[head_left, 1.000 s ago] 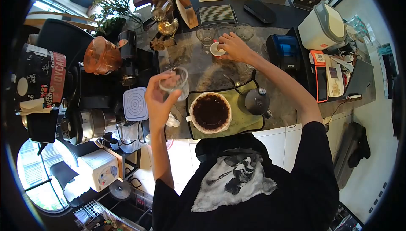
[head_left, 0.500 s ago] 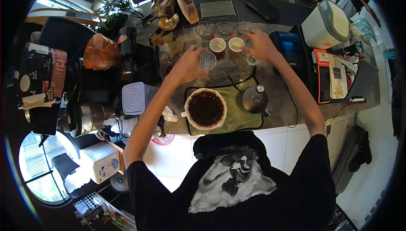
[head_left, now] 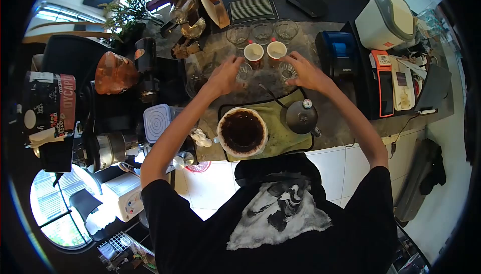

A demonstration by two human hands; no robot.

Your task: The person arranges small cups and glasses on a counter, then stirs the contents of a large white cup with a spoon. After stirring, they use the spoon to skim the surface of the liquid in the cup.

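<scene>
My left hand [head_left: 225, 77] curls around a small clear glass [head_left: 244, 72], thumb on the near side and fingers on the far side. Opposite it, my right hand [head_left: 306, 74] grips a second clear glass [head_left: 287, 71] the same way. Just beyond stand two paper-white-lined cups, a left cup [head_left: 254, 51] and a right cup [head_left: 276, 50], with red handles. Closer to me, a coffee dripper [head_left: 216, 139] with a white filter [head_left: 264, 138] holds dark wet coffee grounds [head_left: 242, 130]. Beside it sits a black gooseneck kettle [head_left: 302, 117] with a dial on top.
A green mat [head_left: 280, 141] lies under the dripper and kettle. Three clear glass bowls [head_left: 261, 32] line up behind the cups. To the right are a blue-and-black printer [head_left: 339, 53] and a white bin [head_left: 383, 23]. At left stands a lidded plastic container [head_left: 157, 122].
My right hand has come down from beside the right cup to close around the right glass, which now sits nearer the left one. My left hand stays at its glass.
</scene>
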